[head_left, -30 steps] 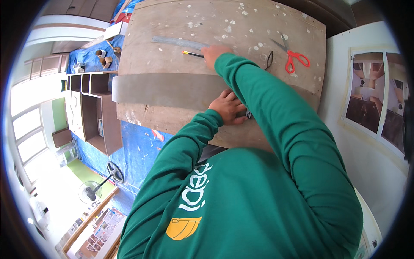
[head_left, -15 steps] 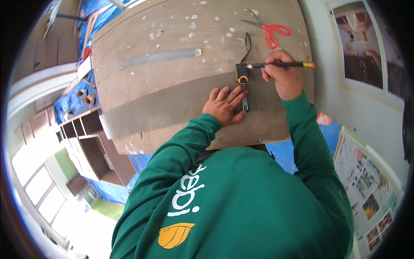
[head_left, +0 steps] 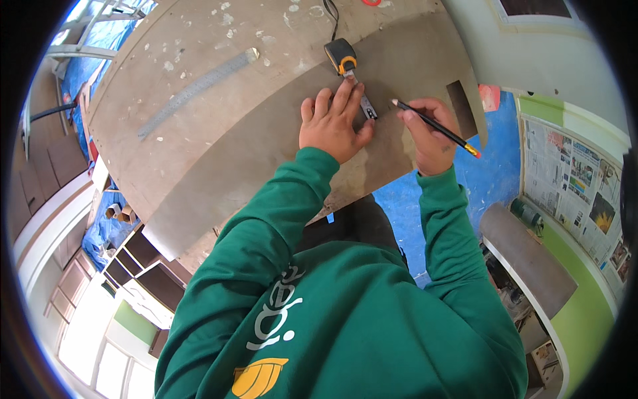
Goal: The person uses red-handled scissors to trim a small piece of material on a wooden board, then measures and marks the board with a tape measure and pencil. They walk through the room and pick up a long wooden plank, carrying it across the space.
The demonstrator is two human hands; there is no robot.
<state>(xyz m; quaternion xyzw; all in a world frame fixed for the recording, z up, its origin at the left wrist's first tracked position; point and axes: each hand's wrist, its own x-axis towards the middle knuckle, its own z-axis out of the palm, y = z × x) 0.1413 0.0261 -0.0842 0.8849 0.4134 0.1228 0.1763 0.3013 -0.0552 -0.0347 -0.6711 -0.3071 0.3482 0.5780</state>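
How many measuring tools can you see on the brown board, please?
2: a long grey metal ruler lying at the board's left, and a grey-and-yellow tape measure near the top, its blade under the left hand. Others may be hidden.

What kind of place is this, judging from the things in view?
Probably a carpentry or renovation site indoors. A paint-spattered work board carries a tape measure and a metal ruler; blue tarpaulin and newspaper sheets cover the floor.

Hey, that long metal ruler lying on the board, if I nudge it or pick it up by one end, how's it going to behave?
The metal ruler lies flat on the board, so a nudge would probably slide it, not roll it. It looks thin and long, so lifted by one end it may flex a little. Its flatness could make it awkward to pinch up; dragging it to the board's edge is likely easier.
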